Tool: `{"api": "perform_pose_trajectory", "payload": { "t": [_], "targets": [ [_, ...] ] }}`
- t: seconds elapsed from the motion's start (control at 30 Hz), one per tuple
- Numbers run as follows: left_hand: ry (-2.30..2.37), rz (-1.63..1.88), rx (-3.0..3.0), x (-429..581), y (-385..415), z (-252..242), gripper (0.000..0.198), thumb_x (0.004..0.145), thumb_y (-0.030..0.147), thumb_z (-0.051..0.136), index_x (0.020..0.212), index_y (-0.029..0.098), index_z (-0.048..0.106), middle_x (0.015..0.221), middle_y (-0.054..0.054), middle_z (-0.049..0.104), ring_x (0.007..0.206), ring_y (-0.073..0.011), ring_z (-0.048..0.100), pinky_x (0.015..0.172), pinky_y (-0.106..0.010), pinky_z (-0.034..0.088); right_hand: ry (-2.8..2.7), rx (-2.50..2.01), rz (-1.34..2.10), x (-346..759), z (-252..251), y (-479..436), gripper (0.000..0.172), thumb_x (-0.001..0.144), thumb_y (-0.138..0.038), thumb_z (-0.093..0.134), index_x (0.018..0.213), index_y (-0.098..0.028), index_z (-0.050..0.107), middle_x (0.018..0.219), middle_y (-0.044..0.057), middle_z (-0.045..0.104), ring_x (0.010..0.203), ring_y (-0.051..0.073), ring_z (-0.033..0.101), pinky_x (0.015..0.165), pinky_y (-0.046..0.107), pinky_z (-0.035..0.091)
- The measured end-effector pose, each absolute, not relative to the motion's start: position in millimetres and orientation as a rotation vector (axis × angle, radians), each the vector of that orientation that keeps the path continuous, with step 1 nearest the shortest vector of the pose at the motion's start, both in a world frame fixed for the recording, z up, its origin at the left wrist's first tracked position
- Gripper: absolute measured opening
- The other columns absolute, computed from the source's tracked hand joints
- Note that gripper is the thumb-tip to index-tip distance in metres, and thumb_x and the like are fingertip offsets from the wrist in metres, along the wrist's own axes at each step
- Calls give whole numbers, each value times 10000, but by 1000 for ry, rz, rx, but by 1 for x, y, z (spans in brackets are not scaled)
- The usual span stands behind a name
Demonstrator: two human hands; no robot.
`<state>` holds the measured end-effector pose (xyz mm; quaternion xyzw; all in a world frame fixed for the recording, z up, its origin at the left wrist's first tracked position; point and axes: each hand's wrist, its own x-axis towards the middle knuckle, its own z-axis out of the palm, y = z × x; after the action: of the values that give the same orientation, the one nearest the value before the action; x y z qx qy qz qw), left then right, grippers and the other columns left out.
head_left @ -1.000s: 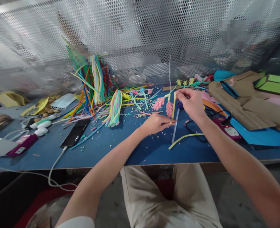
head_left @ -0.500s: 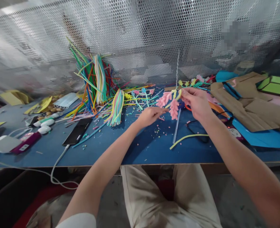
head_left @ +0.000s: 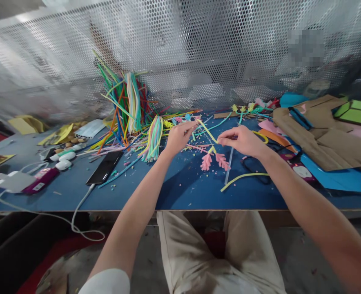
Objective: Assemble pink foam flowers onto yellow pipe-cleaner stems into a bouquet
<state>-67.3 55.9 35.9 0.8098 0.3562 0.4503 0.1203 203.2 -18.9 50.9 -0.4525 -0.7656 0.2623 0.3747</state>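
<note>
A pale yellow pipe cleaner (head_left: pixel 207 131) slants between my two hands. My left hand (head_left: pixel 178 138) is closed in a pinch at its upper left end. My right hand (head_left: pixel 242 141) pinches its lower right end between thumb and fingers. Just below the fingers hang two fuzzy pink leaf-shaped pieces (head_left: pixel 206 162), joined by a small yellow bit at the top. A thin twisted stem appears to run from them up toward my left hand, partly hidden. Beneath my right hand, a clear stick (head_left: pixel 229 166) and another yellow pipe cleaner (head_left: pixel 244 176) lie on the blue table (head_left: pixel 195 196).
Bundles of coloured pipe cleaners (head_left: pixel 133 102) stand at the back left, beside a smaller pastel bundle (head_left: pixel 153 139). A phone (head_left: pixel 105 168) on a cable and a purple power strip (head_left: pixel 41 180) lie left. Brown paper (head_left: pixel 318 130) covers the right. A perforated metal screen (head_left: pixel 199 53) rises behind.
The pink pieces have swung lower, and the twisted stem no longer points straight up. My left hand has risen to the yellow pipe cleaner's end; my right hand has moved slightly left and down.
</note>
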Motion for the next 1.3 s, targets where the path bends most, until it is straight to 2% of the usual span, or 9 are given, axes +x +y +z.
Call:
{"api": "perform_pose_trajectory", "payload": {
  "t": [0.27, 0.4, 0.57, 0.7, 0.83, 0.97, 1.1, 1.17, 1.3],
  "targets": [
    [663, 1153, 1918, -59, 48, 56, 413, 868, 623, 693, 854, 229, 816, 998, -82, 783, 940, -194, 705, 828, -326, 544, -2108, -1305, 132, 203, 52, -23, 167, 903, -401, 702, 889, -304, 838, 750, 21, 771, 772, 229, 616, 768, 384, 412],
    [669, 1081, 1880, -65, 37, 77, 332, 796, 559, 799, 900, 246, 837, 866, -79, 773, 929, -217, 723, 841, -359, 558, -2121, -1288, -206, 198, 50, -28, 221, 968, -365, 629, 869, -317, 820, 874, 19, 811, 867, 257, 553, 897, 496, 321],
    [731, 1027, 2255, -68, 19, 101, 211, 916, 422, 702, 1027, 297, 831, 938, -45, 790, 1002, -202, 704, 975, -366, 524, -2080, -1278, -382, 198, 51, -30, 306, 1006, -310, 542, 856, -287, 807, 894, 48, 809, 907, 269, 480, 954, 582, 236],
    [790, 983, 2576, -70, 8, 107, 297, 930, 276, 647, 1184, 351, 781, 1074, -28, 789, 1112, -231, 663, 1050, -433, 466, -2063, -1279, -428, 201, 53, -29, 322, 1018, -298, 505, 906, -315, 806, 814, 43, 778, 945, 280, 464, 980, 603, 225],
    [782, 1079, 2728, -68, -3, 101, 411, 836, 153, 624, 1162, 342, 787, 1132, -9, 789, 1147, -259, 653, 1096, -505, 414, -1974, -1301, -414, 200, 53, -28, 334, 1021, -296, 485, 900, -303, 796, 788, 52, 748, 967, 292, 494, 988, 596, 242],
    [693, 1219, 2785, -55, -10, 87, 319, 821, 186, 639, 1057, 319, 809, 1032, -3, 808, 959, -237, 695, 1001, -484, 465, -1811, -1370, -459, 199, 52, -27, 351, 1034, -325, 453, 919, -245, 775, 846, 102, 749, 1007, 330, 541, 991, 604, 241],
    [665, 1351, 2663, -34, -15, 73, 126, 912, 287, 661, 903, 233, 775, 887, -37, 799, 808, -177, 714, 833, -362, 532, -1759, -1423, -478, 202, 53, -25, 361, 1043, -355, 437, 947, -216, 756, 949, 133, 757, 1040, 354, 567, 994, 597, 252],
    [793, 1437, 2456, -26, -17, 68, 203, 931, 354, 680, 803, 197, 683, 750, -28, 756, 698, -146, 701, 690, -291, 520, -1755, -1440, -526, 203, 53, -23, 357, 1045, -353, 433, 966, -215, 753, 957, 123, 755, 1039, 345, 571, 993, 582, 258],
    [789, 1372, 2016, -19, -22, 67, 274, 953, 458, 653, 951, 215, 526, 728, 1, 731, 641, -134, 711, 592, -243, 507, -1768, -1427, -651, 203, 50, -19, 313, 1042, -337, 456, 993, -234, 748, 927, 70, 751, 1028, 303, 569, 1013, 552, 244]
  ]
}}
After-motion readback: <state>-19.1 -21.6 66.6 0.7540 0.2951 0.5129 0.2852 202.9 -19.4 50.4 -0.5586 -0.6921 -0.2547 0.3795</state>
